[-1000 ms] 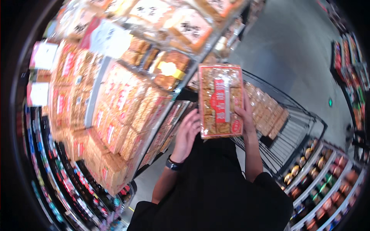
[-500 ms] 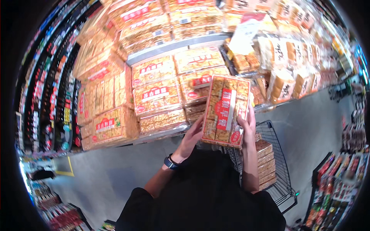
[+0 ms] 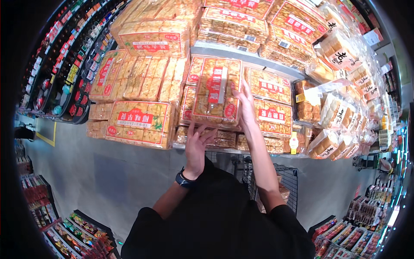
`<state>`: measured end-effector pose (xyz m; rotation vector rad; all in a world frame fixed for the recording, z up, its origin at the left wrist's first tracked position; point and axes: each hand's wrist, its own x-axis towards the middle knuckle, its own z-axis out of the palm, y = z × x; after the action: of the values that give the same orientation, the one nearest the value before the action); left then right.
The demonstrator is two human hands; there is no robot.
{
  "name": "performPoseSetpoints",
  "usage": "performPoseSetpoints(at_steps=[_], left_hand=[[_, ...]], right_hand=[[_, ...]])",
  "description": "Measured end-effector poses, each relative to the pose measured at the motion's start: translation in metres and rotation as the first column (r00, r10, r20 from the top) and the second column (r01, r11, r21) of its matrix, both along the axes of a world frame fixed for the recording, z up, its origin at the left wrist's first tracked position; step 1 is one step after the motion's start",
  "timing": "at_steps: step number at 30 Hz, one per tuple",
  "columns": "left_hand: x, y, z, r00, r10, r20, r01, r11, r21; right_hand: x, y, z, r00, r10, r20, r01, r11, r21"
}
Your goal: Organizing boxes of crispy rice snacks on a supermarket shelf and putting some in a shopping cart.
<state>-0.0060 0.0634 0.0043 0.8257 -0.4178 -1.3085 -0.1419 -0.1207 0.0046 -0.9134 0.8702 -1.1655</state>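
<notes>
Saw at the far left curved black shelves (image 3: 64,64), lined with small colourful goods. Found next, on the display, a high block of wrapped snack packs (image 3: 138,123), some on edge and some with red-and-white labels facing the near side, presumably for tight stacking and easy reading. Noted on the left wrist a dark watch (image 3: 184,178), and above it the left hand (image 3: 197,149), with fingers spread apart and lightly bent, closed around nothing, the tips at or just under the near edge of the packet, probably as a steadying prop. Could not tell any weight borne there. Found the packet (image 3: 217,88) itself, clear-wrapped, golden and red-bordered, over the middle stack (image 3: 187,103), turned lengthwise away from the body, across the direction of the packs below, perhaps to suit a grip on one long side. Could not tell resting from hovering. Saw beyond it a grey strip (image 3: 241,56), apparently a divider between lower and upper rows. Saw the right hand (image 3: 246,108) clasped at the right long edge, with the thumb over the top face and the fingers along the side, seemingly as the main hold. Found beside it more packs (image 3: 271,114), laid flat in level layers, likely for stability, and below, partly behind the right forearm, a wire cart (image 3: 290,175). Saw farther right a brown bread pack (image 3: 307,108), then bagged loaves (image 3: 343,108) leaning in rows, apparently for mutual support.
</notes>
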Motion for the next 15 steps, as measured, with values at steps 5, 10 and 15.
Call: performPoseSetpoints(at_steps=[5,10,15], left_hand=[[0.017,0.006,0.007,0.996,0.076,0.048,-0.078,0.997,0.029],[0.027,0.004,0.004,0.996,0.049,0.073,-0.051,0.998,0.029],[0.034,0.000,0.004,0.991,-0.019,0.133,0.017,1.000,0.016]], right_hand=[[0.043,-0.014,-0.007,0.999,0.029,-0.015,-0.030,0.999,-0.026],[0.051,-0.018,-0.017,0.999,0.049,0.006,-0.049,0.999,0.009],[0.057,-0.016,0.005,0.996,0.057,-0.073,-0.056,0.998,0.016]])
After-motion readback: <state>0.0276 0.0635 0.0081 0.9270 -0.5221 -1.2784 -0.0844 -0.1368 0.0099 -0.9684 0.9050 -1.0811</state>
